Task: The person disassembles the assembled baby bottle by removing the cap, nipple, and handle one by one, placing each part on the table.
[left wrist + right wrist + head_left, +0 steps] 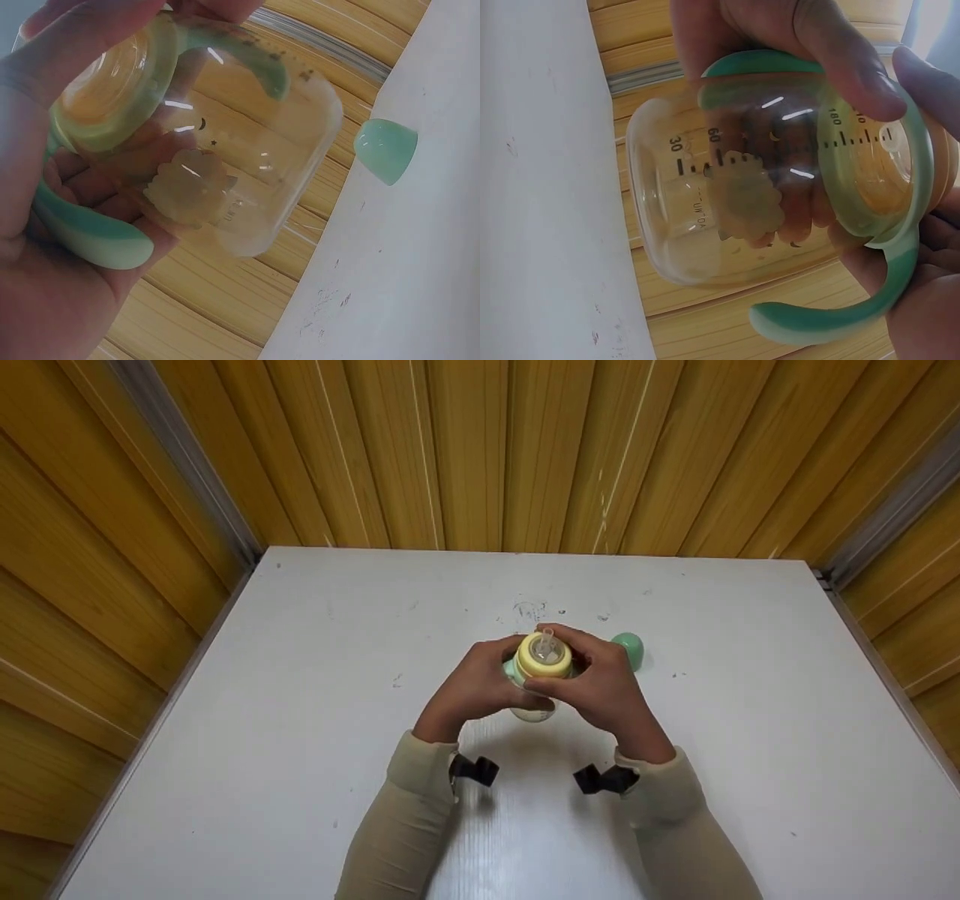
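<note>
A clear baby bottle (727,187) with green handles and printed measuring marks is held above the table between both hands. Its yellow collar (543,666) and clear nipple face up in the head view. My left hand (484,679) grips the bottle's body near the green handle ring, its thumb across the front. The right hand (596,682) curls round the yellow collar at the top, thumb in front and fingers behind. Both wrist views show the bottle from the side; no liquid is plain in it. A green dome-shaped cap (628,651) stands on the table just beyond the right hand.
The white table (262,697) bears small dark marks. Yellow wood-look panels (472,450) rise behind it and at both sides. A black wrist mount (474,770) juts from the left sleeve, another from the right.
</note>
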Demonstrator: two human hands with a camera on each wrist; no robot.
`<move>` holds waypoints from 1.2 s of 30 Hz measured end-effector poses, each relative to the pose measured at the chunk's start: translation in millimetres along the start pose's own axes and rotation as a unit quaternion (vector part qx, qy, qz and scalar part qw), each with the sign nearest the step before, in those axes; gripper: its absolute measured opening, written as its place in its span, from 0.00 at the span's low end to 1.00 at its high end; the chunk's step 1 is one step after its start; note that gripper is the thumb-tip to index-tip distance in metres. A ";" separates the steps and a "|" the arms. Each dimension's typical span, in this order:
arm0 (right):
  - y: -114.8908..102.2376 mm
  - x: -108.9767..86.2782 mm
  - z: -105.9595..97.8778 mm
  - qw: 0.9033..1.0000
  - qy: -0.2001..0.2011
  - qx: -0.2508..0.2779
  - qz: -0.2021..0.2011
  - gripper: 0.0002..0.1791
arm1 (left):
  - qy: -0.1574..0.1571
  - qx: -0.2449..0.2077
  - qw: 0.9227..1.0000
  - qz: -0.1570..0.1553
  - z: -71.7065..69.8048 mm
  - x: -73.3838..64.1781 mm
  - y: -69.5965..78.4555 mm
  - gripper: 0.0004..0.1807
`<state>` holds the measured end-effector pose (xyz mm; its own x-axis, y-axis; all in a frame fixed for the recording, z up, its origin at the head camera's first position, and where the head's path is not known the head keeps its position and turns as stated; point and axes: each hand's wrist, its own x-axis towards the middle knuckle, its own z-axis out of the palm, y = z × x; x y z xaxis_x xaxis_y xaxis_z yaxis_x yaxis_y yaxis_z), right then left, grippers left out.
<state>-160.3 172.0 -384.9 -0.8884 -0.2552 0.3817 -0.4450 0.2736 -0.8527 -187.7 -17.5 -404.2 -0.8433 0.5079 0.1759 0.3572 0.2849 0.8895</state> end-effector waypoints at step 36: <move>-3.0 -1.4 -5.3 0.999 -0.033 0.005 -0.018 0.36 | -0.037 -0.003 0.999 0.015 -3.7 -2.3 0.3 0.35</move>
<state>-158.4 176.5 -381.0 -0.8622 -0.3246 0.3889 -0.4755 0.2543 -0.8422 -187.1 -21.6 -402.8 -0.8007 0.5743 0.1704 0.3787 0.2650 0.8868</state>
